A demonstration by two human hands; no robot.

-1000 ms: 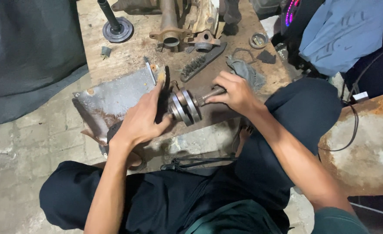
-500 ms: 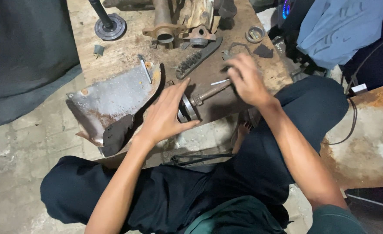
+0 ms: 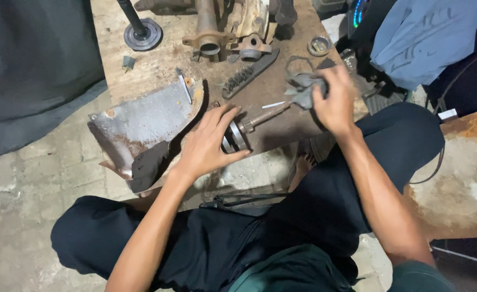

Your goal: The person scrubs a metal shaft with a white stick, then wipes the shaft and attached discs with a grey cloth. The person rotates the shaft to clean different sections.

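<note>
My left hand (image 3: 209, 143) wraps over the disc end of a metal shaft part (image 3: 249, 125), which rests on the wooden board (image 3: 157, 65) with its stem pointing up and right. My right hand (image 3: 333, 103) is closed on a crumpled grey rag (image 3: 302, 89) just past the tip of the shaft's stem. A wire brush (image 3: 246, 75) lies a little beyond the shaft. A bent rusty metal sheet (image 3: 141, 121) lies left of my left hand.
Rusty cast parts (image 3: 211, 38), a round metal foot on a rod (image 3: 142, 33) and a small ring (image 3: 319, 46) sit at the board's far side. A blue cloth (image 3: 427, 35) lies at the right. Black pliers (image 3: 246, 201) lie on the floor by my legs.
The shaft part went from held in the air by both hands down onto the board. My right hand left its stem, moved right and took up the grey rag.
</note>
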